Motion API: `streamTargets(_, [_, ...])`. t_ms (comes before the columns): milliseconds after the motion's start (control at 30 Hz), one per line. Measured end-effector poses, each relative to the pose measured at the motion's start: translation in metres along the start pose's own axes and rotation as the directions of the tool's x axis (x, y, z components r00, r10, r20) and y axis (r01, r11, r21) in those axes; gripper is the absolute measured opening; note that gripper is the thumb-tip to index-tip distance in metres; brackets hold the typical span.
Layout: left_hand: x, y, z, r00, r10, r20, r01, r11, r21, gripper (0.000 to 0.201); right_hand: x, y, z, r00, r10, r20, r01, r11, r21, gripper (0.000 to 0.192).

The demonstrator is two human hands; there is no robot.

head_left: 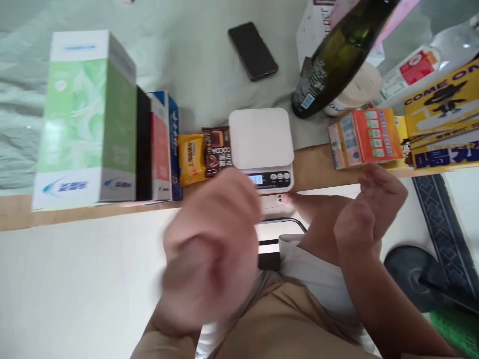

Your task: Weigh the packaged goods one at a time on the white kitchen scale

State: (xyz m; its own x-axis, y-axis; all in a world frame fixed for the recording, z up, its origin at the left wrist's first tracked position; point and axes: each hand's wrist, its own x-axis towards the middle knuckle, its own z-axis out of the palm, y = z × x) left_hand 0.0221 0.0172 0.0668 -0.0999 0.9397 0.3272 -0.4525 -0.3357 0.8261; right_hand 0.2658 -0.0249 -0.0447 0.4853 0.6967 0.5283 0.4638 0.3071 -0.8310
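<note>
My left hand (213,244), blurred and close to the camera, is curled into a fist in front of the table edge; what it holds, if anything, is hidden. Over my right leg, my right hand (370,209) has loosely bent fingers with the thumb apart, and nothing shows in it. A white kitchen scale (261,138) with a lit display lies at the table's edge, its pan bare. My left hand covers part of its front. Just left of the scale are a brown cocoa snack packet (217,149) and a yellow snack packet (191,158).
Tall green-and-white boxes (78,119) stand at the left. A black phone (253,51) lies further back. At the right are a dark green glass bottle (333,60), a lidded jar (359,89), an orange carton (368,137), a clear bottle (426,60) and a yellow package (445,109).
</note>
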Motion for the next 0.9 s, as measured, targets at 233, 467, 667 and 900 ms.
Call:
streamTargets(233, [-0.013,-0.121,0.086,0.944,0.055,0.325,-0.127,0.970,0.206,0.023,0.020,-0.009,-0.007,0.971,0.231,-0.063,-0.237,0.965,-0.113,0.048])
streamTargets(467, [-0.017,-0.156,0.100,0.859,-0.262,0.441,0.087,0.921,0.379,0.060,0.043,-0.003,-0.021,0.923,0.380,-0.068,-0.384,0.886,-0.260,0.061])
streamTargets(667, [-0.026,-0.164,0.108,0.806,-0.378,0.455,0.177,0.888,0.425,0.077,0.040,0.001,-0.034,0.911,0.412,-0.025,-0.398,0.861,-0.318,0.057])
streamTargets(900, [-0.041,-0.162,0.097,0.828,-0.378,0.414,0.184,0.880,0.437,0.073,0.035,0.005,-0.032,0.895,0.440,-0.068,-0.442,0.862,-0.249,0.059])
